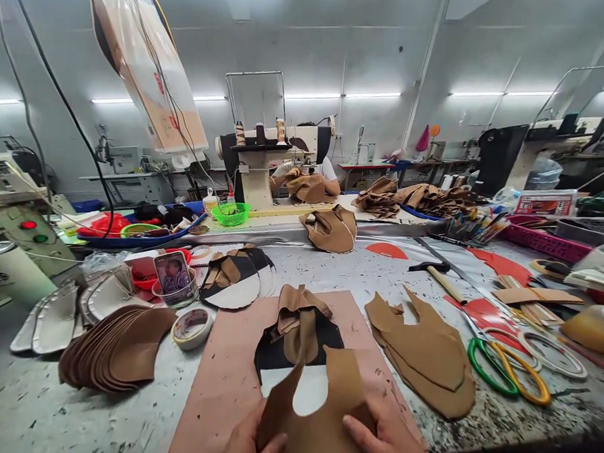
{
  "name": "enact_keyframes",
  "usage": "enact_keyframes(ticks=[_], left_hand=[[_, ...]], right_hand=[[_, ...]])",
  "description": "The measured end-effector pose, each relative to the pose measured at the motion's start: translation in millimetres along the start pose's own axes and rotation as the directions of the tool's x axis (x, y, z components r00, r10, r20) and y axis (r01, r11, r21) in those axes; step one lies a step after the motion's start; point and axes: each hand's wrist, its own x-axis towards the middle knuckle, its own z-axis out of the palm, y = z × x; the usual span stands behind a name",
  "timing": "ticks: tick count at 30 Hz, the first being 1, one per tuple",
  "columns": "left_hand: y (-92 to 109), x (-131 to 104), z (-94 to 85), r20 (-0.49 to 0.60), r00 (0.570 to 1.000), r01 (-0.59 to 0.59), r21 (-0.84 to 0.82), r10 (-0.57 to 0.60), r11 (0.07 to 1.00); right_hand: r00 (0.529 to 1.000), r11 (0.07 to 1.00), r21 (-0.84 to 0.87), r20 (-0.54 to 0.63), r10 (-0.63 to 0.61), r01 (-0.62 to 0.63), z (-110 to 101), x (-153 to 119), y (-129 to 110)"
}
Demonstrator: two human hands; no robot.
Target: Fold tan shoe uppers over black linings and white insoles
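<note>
A brown leather piece [323, 428] with a rounded cut-out is held between my two hands at the bottom centre. My left hand [253, 438] grips its left edge, thumb on top. On the right edge, my right hand [386, 434] has its thumb on the face and its other fingers partly hidden. Beyond the piece, a black-and-white part with brown leather [302, 333] lies on the pinkish board [226, 357]. Similar brown cut pieces [421, 352] are stacked to the right of the board.
At left are a fanned brown stack [116, 348], a tape roll [192, 328] and a phone [173, 278]. Scissors [510, 372], a hammer [444, 283] and red pieces lie at right. A person [329, 171] works behind the sewing machine [265, 158].
</note>
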Motion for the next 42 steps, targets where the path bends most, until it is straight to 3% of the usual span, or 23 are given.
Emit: enact_keyframes(ticks=[3, 9, 21, 31, 36, 39, 42], left_hand=[[14.8, 17.3, -5.7, -0.003, 0.988, -0.144, 0.311, 0.152, 0.939], [24.3, 50.5, -14.2, 0.091, 0.975, -0.22, 0.538, 0.203, 0.814], [13.4, 67.3, -16.8, 0.01, 0.985, -0.152, 0.534, 0.173, 0.832], [12.9, 69.8, -13.2, -0.047, 0.979, -0.15, 0.475, 0.196, 0.867], [10.3, 69.7, -13.8, -0.1, 0.978, -0.138, 0.335, 0.181, 0.932], [9.0, 63.7, -12.7, -0.122, 0.984, -0.102, 0.194, 0.128, 0.976], [9.0, 55.3, -9.5, -0.147, 0.986, -0.076, 0.032, 0.08, 0.997]], right_hand=[[0.997, 0.938, -0.343, -0.034, -0.069, 0.054, -7.2, 11.8, -12.8], [1.0, 0.909, -0.417, -0.019, -0.006, -0.003, -16.7, 41.9, -9.8], [0.997, 0.854, -0.514, -0.032, 0.074, -0.08, -18.8, 55.5, -7.5], [0.996, 0.864, -0.496, -0.06, 0.062, -0.084, -17.8, 57.8, -12.4], [0.993, 0.923, -0.37, -0.088, 0.077, -0.105, -17.8, 56.6, -3.5], [0.99, 0.995, -0.043, -0.113, 0.083, -0.088, -12.1, 49.4, -3.7], [0.995, 0.94, 0.327, 0.015, 0.1, -0.1, -1.5, 38.7, -13.5]])
